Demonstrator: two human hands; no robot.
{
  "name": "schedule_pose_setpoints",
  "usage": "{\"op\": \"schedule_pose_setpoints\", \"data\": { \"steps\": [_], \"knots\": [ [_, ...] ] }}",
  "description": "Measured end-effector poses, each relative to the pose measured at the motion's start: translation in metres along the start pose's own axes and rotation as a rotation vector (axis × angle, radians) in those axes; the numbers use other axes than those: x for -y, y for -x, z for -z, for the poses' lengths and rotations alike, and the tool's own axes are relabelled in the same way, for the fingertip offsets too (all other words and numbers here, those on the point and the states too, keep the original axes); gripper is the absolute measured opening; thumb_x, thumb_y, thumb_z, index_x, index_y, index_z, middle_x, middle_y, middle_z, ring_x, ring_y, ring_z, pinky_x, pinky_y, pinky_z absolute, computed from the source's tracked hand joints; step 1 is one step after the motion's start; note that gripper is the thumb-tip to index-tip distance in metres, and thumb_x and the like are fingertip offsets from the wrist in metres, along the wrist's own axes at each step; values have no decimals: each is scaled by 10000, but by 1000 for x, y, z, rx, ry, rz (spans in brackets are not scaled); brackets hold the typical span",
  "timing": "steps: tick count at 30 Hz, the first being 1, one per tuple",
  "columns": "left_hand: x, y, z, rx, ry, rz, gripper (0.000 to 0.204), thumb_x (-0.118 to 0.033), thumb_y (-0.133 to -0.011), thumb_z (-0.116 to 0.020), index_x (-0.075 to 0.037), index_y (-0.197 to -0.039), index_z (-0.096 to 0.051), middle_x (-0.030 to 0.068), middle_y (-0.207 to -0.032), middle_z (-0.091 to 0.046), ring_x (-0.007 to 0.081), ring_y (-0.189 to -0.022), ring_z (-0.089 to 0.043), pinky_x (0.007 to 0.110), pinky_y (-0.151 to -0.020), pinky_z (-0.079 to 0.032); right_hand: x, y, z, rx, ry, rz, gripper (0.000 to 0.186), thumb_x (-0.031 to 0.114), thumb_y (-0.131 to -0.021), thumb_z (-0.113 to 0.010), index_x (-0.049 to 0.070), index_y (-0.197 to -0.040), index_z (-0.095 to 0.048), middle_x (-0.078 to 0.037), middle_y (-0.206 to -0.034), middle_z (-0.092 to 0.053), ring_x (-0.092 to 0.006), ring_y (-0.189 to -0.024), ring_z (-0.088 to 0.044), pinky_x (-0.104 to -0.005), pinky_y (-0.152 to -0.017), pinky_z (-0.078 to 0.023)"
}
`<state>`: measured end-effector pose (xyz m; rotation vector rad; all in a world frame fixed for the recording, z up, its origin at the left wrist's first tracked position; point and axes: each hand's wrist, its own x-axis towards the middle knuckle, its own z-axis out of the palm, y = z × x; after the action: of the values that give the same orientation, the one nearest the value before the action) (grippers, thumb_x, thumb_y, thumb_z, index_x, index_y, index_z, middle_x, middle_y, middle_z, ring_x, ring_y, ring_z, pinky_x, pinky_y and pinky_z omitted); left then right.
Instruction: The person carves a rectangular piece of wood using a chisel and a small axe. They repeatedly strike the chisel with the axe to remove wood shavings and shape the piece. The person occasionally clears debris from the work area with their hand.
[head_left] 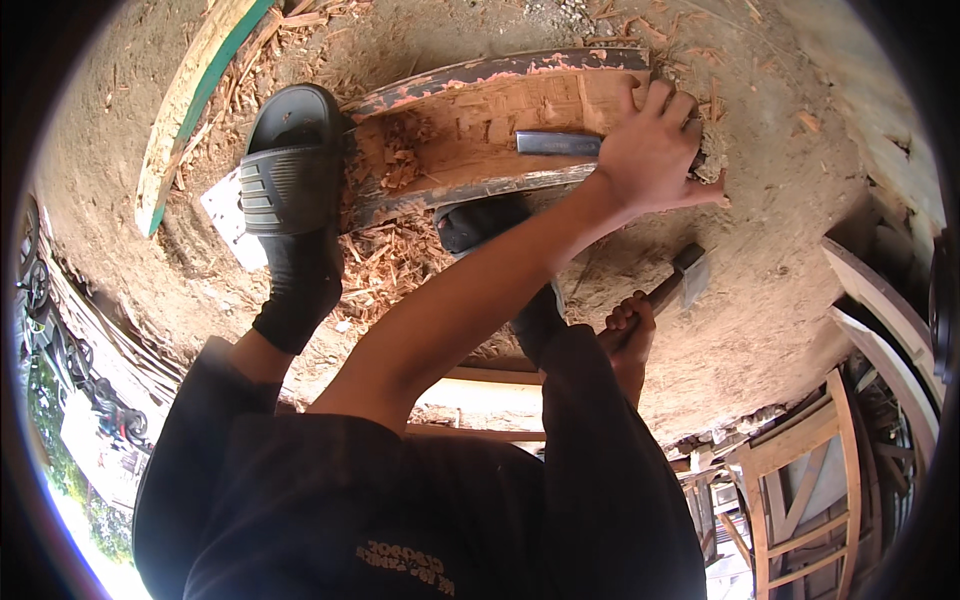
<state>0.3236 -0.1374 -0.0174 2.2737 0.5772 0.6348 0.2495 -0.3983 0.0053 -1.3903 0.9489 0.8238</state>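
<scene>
My left hand point(648, 150) reaches across and grips the right end of a curved, hollowed wooden piece point(480, 110), its fingers bent over the wood and its thumb spread out. The piece has flaking dark paint on its edges and chips inside. A grey metal bar point(555, 142) lies in the hollow, just left of that hand. My right hand point(630, 335) is closed on the handle of a bladed hand tool point(688, 272), held low beside my right leg with the blade toward the upper right. My left sandalled foot point(290, 160) is at the piece's left end.
A green-edged plank point(190, 120) lies at the upper left. Wood shavings point(385, 270) cover dirt around my feet. My right foot point(475, 225) is partly hidden below the piece. Curved boards point(880, 370) and a wooden frame point(800, 470) are at the right, clutter at the far left.
</scene>
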Motion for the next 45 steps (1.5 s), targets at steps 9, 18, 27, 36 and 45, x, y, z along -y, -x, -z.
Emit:
{"op": "schedule_pose_setpoints", "data": {
  "steps": [9, 18, 27, 36, 45],
  "knots": [
    [1, 2, 7, 73, -97, -4, 626, -454, -547, -792, -23, -975, -643, 74, -1137, -448, 289, -1201, -347, 618, -1002, -251, 5, 5, 1, -4, 10, 10, 196, 113, -808, -583, 134, -965, -467, -11, -698, -422, -134, -538, -426, -306, -517, -396],
    [-5, -7, 9, -40, 96, -26, 443, -218, -543, -772, -12, -908, -629, 80, -1088, -525, 294, -1133, -440, 540, -1014, -296, 6, 9, -12, -4, 12, 19, 179, 107, -810, -601, 126, -932, -470, 18, -676, -401, -97, -532, -392, -248, -505, -386],
    [-2, -12, 7, 82, 106, -48, 359, -271, -540, -773, -56, -809, -672, 63, -1071, -563, 282, -1109, -471, 526, -1015, -291, 4, 8, -10, 6, -19, 19, 193, 109, -801, -616, 128, -929, -473, 20, -676, -396, -94, -535, -386, -239, -503, -372],
    [-4, -8, 12, 64, 115, -82, 425, -310, -521, -809, -84, -852, -670, 34, -1107, -552, 265, -1134, -476, 553, -1032, -286, 3, 7, -10, -9, -14, 27, 171, 140, -821, -611, 133, -909, -465, 13, -696, -407, -101, -547, -406, -252, -512, -388],
    [1, -2, 1, 63, 55, -91, 494, -321, -531, -852, -122, -926, -633, 31, -1133, -545, 274, -1190, -458, 591, -1087, -264, 12, 16, -17, -26, 27, 50, 143, 128, -827, -606, 112, -907, -489, 13, -687, -404, -91, -540, -401, -237, -503, -380]
  ]
}}
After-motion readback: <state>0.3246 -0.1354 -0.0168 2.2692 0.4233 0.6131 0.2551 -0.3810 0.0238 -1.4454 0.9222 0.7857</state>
